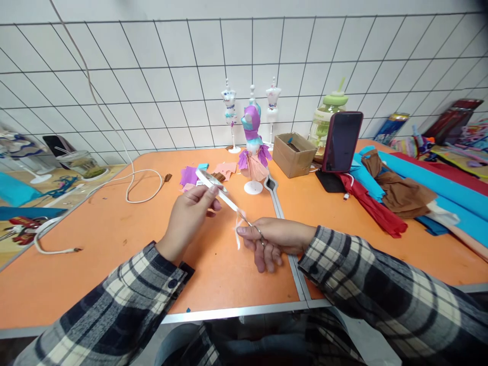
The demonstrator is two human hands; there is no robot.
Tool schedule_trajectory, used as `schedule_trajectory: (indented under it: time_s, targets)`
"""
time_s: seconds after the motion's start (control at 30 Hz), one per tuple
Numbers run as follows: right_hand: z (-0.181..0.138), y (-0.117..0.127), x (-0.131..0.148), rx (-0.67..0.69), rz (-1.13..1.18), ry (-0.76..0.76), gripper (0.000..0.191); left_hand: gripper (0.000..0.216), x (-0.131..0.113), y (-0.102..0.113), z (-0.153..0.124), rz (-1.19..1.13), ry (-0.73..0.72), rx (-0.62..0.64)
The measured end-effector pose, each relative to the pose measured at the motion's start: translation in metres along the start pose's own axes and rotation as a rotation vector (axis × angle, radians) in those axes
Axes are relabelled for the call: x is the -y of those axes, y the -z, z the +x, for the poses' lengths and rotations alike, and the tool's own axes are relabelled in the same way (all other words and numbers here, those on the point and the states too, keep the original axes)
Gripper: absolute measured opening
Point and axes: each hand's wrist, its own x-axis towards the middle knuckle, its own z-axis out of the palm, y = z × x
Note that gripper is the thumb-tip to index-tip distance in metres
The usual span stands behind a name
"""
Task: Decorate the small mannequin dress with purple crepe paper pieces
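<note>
My left hand [190, 216] is closed on a long white strip [215, 188], pinching it and holding it slanted above the orange table [114, 239]. My right hand [276, 241] grips small metal scissors [253, 229] whose blades meet the strip's lower end. A pale scrap [238, 229] hangs from that end. Both sleeves are plaid. Just behind the hands stands a small mannequin [252, 152] on a white stand, dressed in purple and pink paper.
Purple, pink and blue paper scraps [208, 173] lie behind the hands. Three bare mini mannequins [251, 101] line the tiled wall. A cardboard box [293, 152], propped phone [342, 142] and green-lidded bottle [328, 114] stand right of centre, with blue, red and brown paper rolls [400, 193] beyond. A white cable [129, 190] loops at left.
</note>
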Motion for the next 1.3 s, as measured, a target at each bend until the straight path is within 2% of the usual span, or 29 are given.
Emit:
schedule_trajectory:
  time_s: [0.1,0.17,0.2,0.23,0.3,0.33,0.37,0.4,0.47,0.53,0.6,0.77,0.93,1.07,1.3]
  targets:
    - [0.001,0.0,-0.001,0.078,-0.025,-0.047,0.052,0.034,0.001,0.008,0.007,-0.112,-0.02,-0.076]
    - [0.001,0.003,-0.002,0.031,-0.09,0.002,0.047,0.033,0.001,0.013,0.011,-0.144,0.005,-0.079]
    - [0.001,0.007,-0.002,-0.063,-0.136,0.055,0.044,0.033,0.001,0.014,0.012,-0.149,0.024,-0.069]
    - [0.002,0.011,-0.002,-0.214,-0.185,0.126,0.04,0.033,0.001,0.014,0.013,-0.15,0.043,-0.06]
    - [0.004,0.02,-0.003,-0.637,-0.262,0.304,0.03,0.034,0.0,0.013,0.011,-0.16,0.061,-0.05]
    - [0.005,0.023,-0.004,-0.807,-0.267,0.412,0.023,0.034,-0.001,0.011,0.01,-0.169,0.064,-0.042]
    - [0.006,0.024,-0.005,-0.907,-0.262,0.521,0.02,0.035,-0.002,0.01,0.008,-0.177,0.063,-0.032]
    - [0.007,0.024,-0.006,-0.941,-0.269,0.622,0.023,0.035,-0.002,0.008,0.006,-0.183,0.061,-0.016]
    - [0.01,0.02,-0.008,-0.898,-0.339,0.749,0.034,0.037,-0.003,0.004,0.001,-0.186,0.051,0.04]
    - [0.014,0.012,-0.012,-0.849,-0.424,0.761,0.037,0.038,-0.003,0.0,-0.002,-0.183,0.064,0.108]
    - [0.02,0.006,-0.014,-0.812,-0.4,0.735,0.035,0.038,-0.002,-0.003,-0.005,-0.199,0.101,0.164]
    - [0.028,0.006,-0.013,-0.67,-0.147,0.61,0.021,0.037,0.001,-0.005,-0.004,-0.218,0.135,0.208]
    - [0.023,0.007,-0.009,-0.511,0.169,0.533,0.025,0.048,0.002,-0.006,-0.003,-0.15,0.129,0.253]
    - [0.022,0.005,-0.01,-0.35,0.441,0.495,0.031,0.051,0.005,-0.009,-0.004,-0.266,0.156,0.312]
    - [0.023,0.006,-0.01,-0.335,0.505,0.478,0.038,0.059,0.015,-0.012,-0.002,-0.327,0.179,0.367]
